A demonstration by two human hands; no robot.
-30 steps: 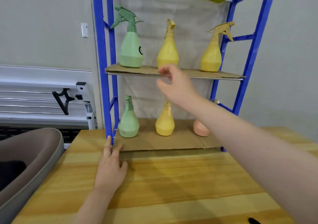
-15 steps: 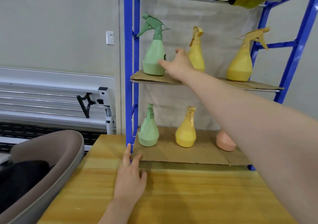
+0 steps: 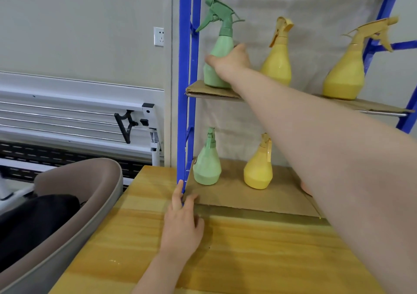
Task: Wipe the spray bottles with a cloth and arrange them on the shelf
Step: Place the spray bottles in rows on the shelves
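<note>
A blue metal shelf (image 3: 185, 72) stands on the wooden table (image 3: 248, 248). On its upper cardboard board stand a green spray bottle (image 3: 220, 45) and two yellow spray bottles (image 3: 278, 59) (image 3: 345, 74). My right hand (image 3: 230, 61) grips the green bottle's body, thumb on its left side. On the lower cardboard stand a small green bottle (image 3: 207, 163), a small yellow bottle (image 3: 258, 167) and a pink one (image 3: 305, 187) mostly hidden behind my right arm. My left hand (image 3: 182, 221) rests flat on the table at the shelf's front left post. No cloth is in view.
A grey-brown chair (image 3: 74, 201) with a dark item on it stands left of the table. A white rail unit with a black bracket (image 3: 126, 122) runs along the wall. A wall socket (image 3: 158, 36) is left of the shelf.
My right hand moved left from in front of the middle yellow bottle to the green bottle and closed round it. The view shifted left and closer. My left hand stayed put.
</note>
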